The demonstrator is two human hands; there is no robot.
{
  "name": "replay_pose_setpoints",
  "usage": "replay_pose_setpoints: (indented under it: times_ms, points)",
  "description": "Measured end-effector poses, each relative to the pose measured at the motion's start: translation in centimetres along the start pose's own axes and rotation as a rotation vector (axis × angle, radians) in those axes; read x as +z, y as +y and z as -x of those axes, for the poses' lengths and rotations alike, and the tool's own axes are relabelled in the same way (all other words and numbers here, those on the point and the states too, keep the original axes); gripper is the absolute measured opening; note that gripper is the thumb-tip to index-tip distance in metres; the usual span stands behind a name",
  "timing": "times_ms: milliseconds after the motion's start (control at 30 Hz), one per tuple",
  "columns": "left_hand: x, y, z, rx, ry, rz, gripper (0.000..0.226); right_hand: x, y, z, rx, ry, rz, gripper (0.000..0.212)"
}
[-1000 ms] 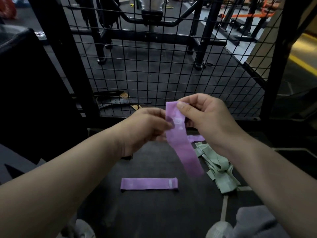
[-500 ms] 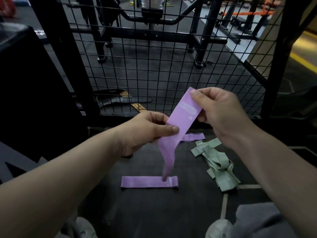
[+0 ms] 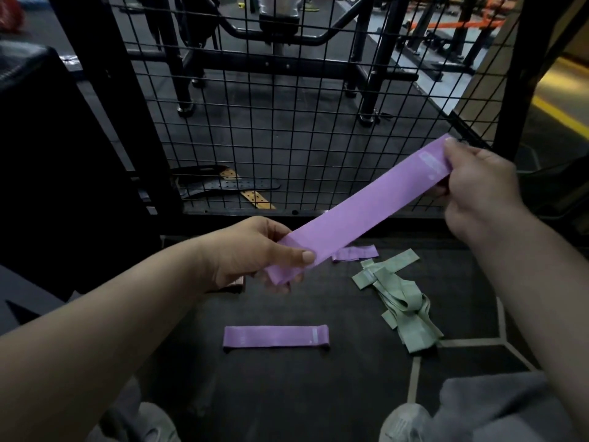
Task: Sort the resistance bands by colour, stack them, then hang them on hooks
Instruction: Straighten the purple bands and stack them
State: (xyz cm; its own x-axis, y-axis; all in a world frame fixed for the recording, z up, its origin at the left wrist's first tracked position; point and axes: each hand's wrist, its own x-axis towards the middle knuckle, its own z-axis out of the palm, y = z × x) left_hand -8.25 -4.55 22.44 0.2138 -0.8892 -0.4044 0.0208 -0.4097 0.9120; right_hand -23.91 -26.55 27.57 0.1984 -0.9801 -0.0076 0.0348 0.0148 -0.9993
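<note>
Our left hand (image 3: 255, 253) pinches the lower end of a purple band (image 3: 366, 208) between thumb and curled fingers. Our right hand (image 3: 478, 186) pinches the upper end, beside a pale label patch, so the band runs flat and fairly taut between them, raised above the floor (image 3: 287, 393).

Below it, a second purple band (image 3: 275, 337) lies flat and straight on the floor, nearer to us. A third purple band (image 3: 355, 252) shows partly from behind the held one, closer to the wire mesh panel (image 3: 287, 122). The green bands (image 3: 401, 301) lie in a loose tangle to the right of these.

We judge the band to be a light, limp loop with no stiffness of its own. Held by one end it would droop and twist, so a pinch at each end suits it. Its surface looks cloth-like, so we expect little slipping and no fragility. To stack it, we would lower it flat onto the second purple band with the ends matched. The green tangle looks likely to snag, so we would draw each loop out by a free end.
</note>
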Motion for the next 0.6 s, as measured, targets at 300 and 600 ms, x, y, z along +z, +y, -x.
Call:
replay_pose_setpoints:
  times_ms: [300,600]
  points:
    - [-4.8,-5.6,-0.3,-0.062,0.487,0.222,0.021,0.2,6.5,1.4,0.152,-0.204,0.33,0.015]
    - [-6.1,-18.1,-4.3,-0.367,0.681,-0.032,0.023,2.0,23.3,3.4,0.481,-0.405,0.692,0.026]
